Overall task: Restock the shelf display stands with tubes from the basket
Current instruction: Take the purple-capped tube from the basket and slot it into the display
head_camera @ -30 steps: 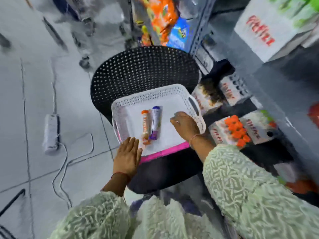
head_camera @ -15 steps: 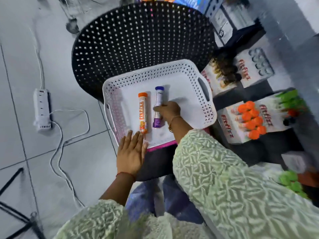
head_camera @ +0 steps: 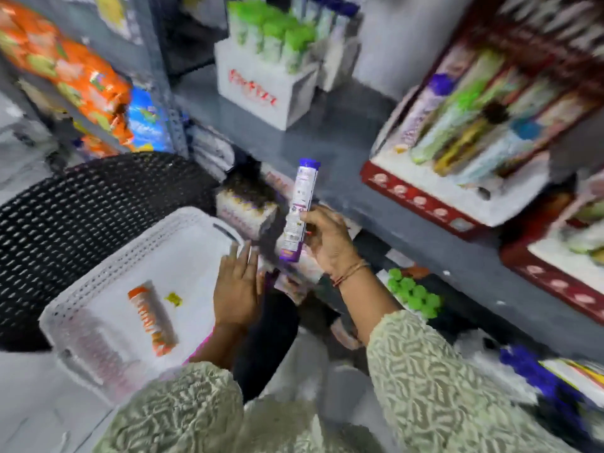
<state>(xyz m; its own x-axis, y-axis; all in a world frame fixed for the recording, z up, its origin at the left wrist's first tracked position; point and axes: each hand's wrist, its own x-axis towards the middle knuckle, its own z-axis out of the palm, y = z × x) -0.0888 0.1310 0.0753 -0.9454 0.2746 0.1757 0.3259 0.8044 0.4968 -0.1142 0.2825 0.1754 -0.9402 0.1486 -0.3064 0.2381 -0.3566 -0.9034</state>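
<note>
My right hand (head_camera: 330,243) grips a purple-capped tube (head_camera: 299,207), held upright in front of the grey shelf edge, clear of the basket. The white perforated basket (head_camera: 98,289) rests on a black chair seat and holds one orange-capped tube (head_camera: 152,317) lying flat. My left hand (head_camera: 238,286) lies flat and open on the basket's right rim, holding nothing. A white display stand (head_camera: 261,86) with green-capped tubes stands on the upper shelf. Lower down, under the shelf, green caps (head_camera: 413,294) and purple caps (head_camera: 536,374) show in other stands. The view is blurred.
A black perforated chair (head_camera: 81,204) sits at the left under the basket. Orange and blue snack packets (head_camera: 98,86) hang at the upper left. Red-trimmed trays of packaged goods (head_camera: 425,197) fill the shelf at the right. The grey shelf board (head_camera: 343,152) runs diagonally across the middle.
My right hand has lifted the purple-capped tube out of the basket up toward the shelf. The view has swung up and right. My left hand moved to the basket's right rim.
</note>
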